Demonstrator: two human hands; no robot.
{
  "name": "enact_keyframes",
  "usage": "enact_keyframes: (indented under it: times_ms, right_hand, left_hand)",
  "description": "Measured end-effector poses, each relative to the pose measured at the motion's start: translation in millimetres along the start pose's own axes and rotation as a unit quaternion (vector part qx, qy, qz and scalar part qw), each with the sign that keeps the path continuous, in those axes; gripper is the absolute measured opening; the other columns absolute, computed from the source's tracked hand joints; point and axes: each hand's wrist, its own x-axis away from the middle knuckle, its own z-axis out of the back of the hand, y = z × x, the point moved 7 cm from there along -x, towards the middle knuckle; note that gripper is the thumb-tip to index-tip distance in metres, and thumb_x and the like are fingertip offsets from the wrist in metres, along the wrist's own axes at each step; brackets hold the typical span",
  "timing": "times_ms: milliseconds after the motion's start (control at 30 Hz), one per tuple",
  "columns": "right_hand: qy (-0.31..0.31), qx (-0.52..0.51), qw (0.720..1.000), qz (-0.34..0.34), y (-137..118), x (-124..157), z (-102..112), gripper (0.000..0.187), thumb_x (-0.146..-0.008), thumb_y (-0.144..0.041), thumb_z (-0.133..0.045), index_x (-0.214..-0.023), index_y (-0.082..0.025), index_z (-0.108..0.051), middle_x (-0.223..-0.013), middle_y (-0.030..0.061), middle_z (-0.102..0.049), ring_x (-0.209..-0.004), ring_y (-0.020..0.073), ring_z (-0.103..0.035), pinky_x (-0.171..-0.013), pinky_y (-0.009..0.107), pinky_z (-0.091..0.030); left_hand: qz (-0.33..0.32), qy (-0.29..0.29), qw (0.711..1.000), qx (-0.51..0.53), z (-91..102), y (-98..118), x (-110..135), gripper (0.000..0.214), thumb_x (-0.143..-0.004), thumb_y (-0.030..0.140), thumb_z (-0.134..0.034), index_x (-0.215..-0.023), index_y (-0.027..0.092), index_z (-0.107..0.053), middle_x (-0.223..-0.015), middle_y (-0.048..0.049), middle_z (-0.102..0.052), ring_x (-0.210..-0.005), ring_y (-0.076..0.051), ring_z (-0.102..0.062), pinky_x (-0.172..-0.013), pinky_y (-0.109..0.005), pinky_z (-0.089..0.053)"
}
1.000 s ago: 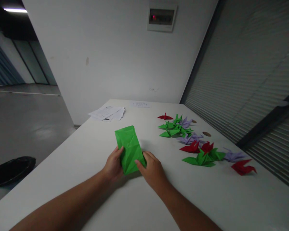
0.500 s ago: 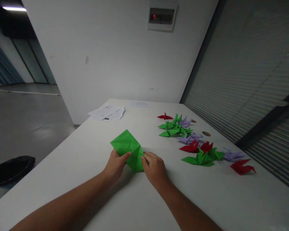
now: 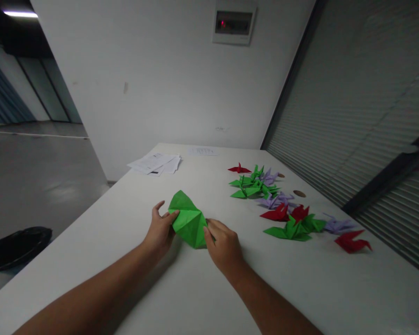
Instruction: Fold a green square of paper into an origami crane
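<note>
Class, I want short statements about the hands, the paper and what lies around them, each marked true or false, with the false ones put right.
1. The left hand and right hand both hold the green paper. True.
2. The folded cranes are all green. False: red cranes and purple cranes are there too.
3. A black-lined bin stands left of the table. True.
4. The printed sheets lie right of the folded cranes. False: the printed sheets lie left of them.

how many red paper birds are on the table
4 visible: the far red bird at the back; the left middle red bird and right middle red bird, side by side; and the near red bird at the right. Others may be hidden.
</note>
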Motion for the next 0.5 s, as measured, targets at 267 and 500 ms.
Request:
enact_keyframes:
  times_ms: [267,500]
  right_hand:
    - [0.02,0.003,0.999,0.03,-6,0,6,0.028,-0.099,-0.013,-0.05,-0.112,-0.017,-0.075,-0.107,0.0141,-0.079,-0.098,0.0245,-0.077,-0.091,0.035,-0.063]
    - [0.039,0.003,0.998,0.052,-9,3,9,0.028,-0.099,-0.013,-0.052,-0.116,-0.014,-0.075,-0.109,0.0155,-0.08,-0.099,0.0253,-0.078,-0.093,0.037,-0.064]
  left_hand:
    - [0.005,-0.105,0.991,-0.086,-14.8,-7,3,0.054,-0.07,0.032,-0.092,-0.111,0.021,-0.059,-0.118,-0.0084,-0.069,-0.085,-0.022,-0.073,-0.066,-0.032,-0.063]
    - [-0.058,-0.038,0.985,-0.157,-6.3,-4,0,0.077,-0.068,0.03,-0.092,-0.131,0.024,-0.048,-0.137,-0.0155,-0.056,-0.105,-0.026,-0.07,-0.081,-0.037,-0.062]
